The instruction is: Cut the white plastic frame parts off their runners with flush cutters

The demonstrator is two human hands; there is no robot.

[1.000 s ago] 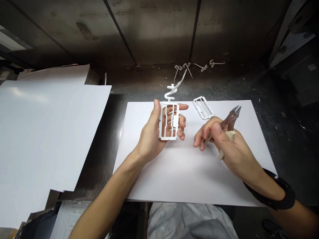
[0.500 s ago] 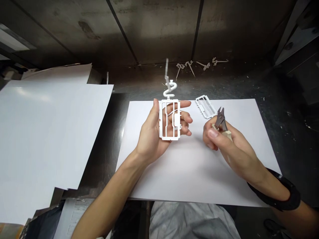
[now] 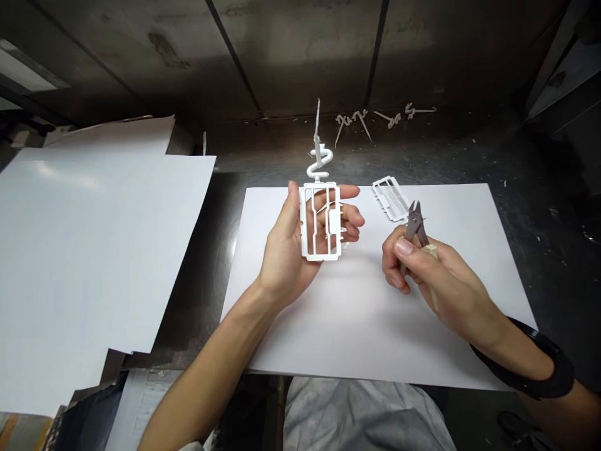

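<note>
My left hand [image 3: 286,250] holds up a white plastic frame [image 3: 333,244], its fingers behind the part and the thumb along the left side. From the frame's top end rises an S-shaped sprue [image 3: 319,170] with a thin straight stem. In my right hand [image 3: 436,269] is a pair of side cutters [image 3: 415,224], gripped round pale handles with the jaws pointing up and slightly apart. The cutters are apart from the held frame. A second white plastic frame [image 3: 390,199] lies at the back of the white sheet [image 3: 366,326], just beyond the cutters.
Several cut sprues [image 3: 352,120] lie along the back of the dark metal bench [image 3: 272,153], by the wall. A stack of large white sheets [image 3: 103,232] covers the left side. Small white scraps are scattered on the bench.
The jaws of the cutters look a little closer together and the right fingers are curled tighter. Otherwise the whole view has shifted slightly; the left hand keeps its hold on the frame.
</note>
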